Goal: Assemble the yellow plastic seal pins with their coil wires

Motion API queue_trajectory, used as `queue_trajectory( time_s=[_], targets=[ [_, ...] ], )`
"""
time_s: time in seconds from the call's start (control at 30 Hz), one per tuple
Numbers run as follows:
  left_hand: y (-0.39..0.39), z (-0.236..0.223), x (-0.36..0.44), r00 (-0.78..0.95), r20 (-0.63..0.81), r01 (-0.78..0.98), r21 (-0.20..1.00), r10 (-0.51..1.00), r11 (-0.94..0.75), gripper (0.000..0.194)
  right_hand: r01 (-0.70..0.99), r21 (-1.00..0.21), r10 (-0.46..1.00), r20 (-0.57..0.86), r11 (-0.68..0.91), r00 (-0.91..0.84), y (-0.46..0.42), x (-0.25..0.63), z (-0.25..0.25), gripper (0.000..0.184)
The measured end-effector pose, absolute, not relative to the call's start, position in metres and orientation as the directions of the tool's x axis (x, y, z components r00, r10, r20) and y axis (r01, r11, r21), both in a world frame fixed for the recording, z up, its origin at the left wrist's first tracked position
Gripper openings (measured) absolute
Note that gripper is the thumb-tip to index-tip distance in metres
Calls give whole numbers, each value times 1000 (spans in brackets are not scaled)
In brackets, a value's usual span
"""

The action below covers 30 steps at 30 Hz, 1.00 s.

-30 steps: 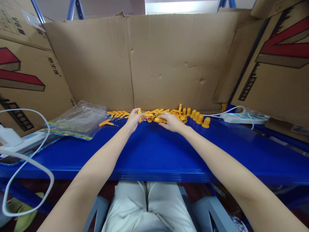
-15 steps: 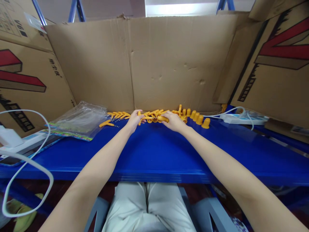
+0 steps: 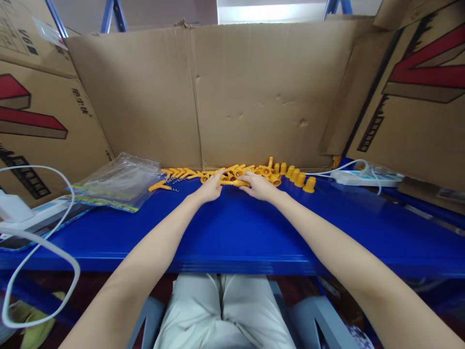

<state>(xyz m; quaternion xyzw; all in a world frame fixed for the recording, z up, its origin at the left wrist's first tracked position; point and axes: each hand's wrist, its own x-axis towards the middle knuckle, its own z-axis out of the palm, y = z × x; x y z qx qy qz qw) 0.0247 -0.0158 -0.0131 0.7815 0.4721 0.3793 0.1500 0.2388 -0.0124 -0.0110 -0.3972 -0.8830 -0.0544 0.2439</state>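
Note:
On the blue table a long yellow plastic piece [image 3: 232, 183], apparently a corkscrew part, lies crosswise between my hands. My right hand [image 3: 259, 186] has its fingers above and thumb below the piece's right end. At the left end, my left hand [image 3: 210, 188] is closed against it; its exact grip is partly hidden. Behind both hands runs a crowded row of yellow pieces, some with round open cups [image 3: 267, 171]. Further left, yellow handles [image 3: 178, 172] with thin metal spirals lie in a line, and one handle [image 3: 159, 185] lies nearer me.
Several yellow cups [image 3: 309, 184] stand upside down to the right. Clear plastic bags [image 3: 119, 182] lie at left. Cardboard panels [image 3: 254, 97] wall the back and sides. White power strips with cables [image 3: 366, 178] flank the table [image 3: 240, 232].
My left hand has moved slightly right and nearer my right hand. The yellow piece that stood up in my left hand no longer shows upright; a yellow piece now lies crosswise between the hands.

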Motion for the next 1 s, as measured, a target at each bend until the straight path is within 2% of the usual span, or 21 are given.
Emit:
queue_trajectory(
  time_s=[0.13,0.27,0.37,0.5,0.6,0.67,0.77,0.83,1.0],
  targets=[
    [-18,-7,20,292,367,827,367,883,-426,46,691,-177,658,532,701,-532,-5,239,-15,36],
    [-20,-2,16,251,343,899,265,905,-349,32,631,-304,674,542,714,-501,0,242,-16,49],
    [-19,-1,13,227,375,912,242,899,-331,27,551,-476,727,487,686,-484,1,245,-15,50],
    [-15,-2,10,217,408,910,244,887,-335,24,423,-729,821,340,539,-459,1,249,-11,42],
    [-13,-3,10,224,409,907,244,884,-342,25,338,-847,849,219,410,-481,-3,251,-6,28],
    [-13,-3,10,235,414,903,243,879,-356,26,290,-896,848,154,336,-507,-6,251,-3,18],
    [-13,-4,11,236,416,903,239,878,-356,26,222,-953,873,75,205,-482,-11,247,-2,28],
    [-13,-4,11,226,410,910,235,883,-342,25,182,-975,903,37,126,-429,-13,244,-3,27],
    [-13,-7,11,199,392,914,257,898,-314,22,169,-983,895,-6,78,-446,-14,243,-5,25]
  ],
)
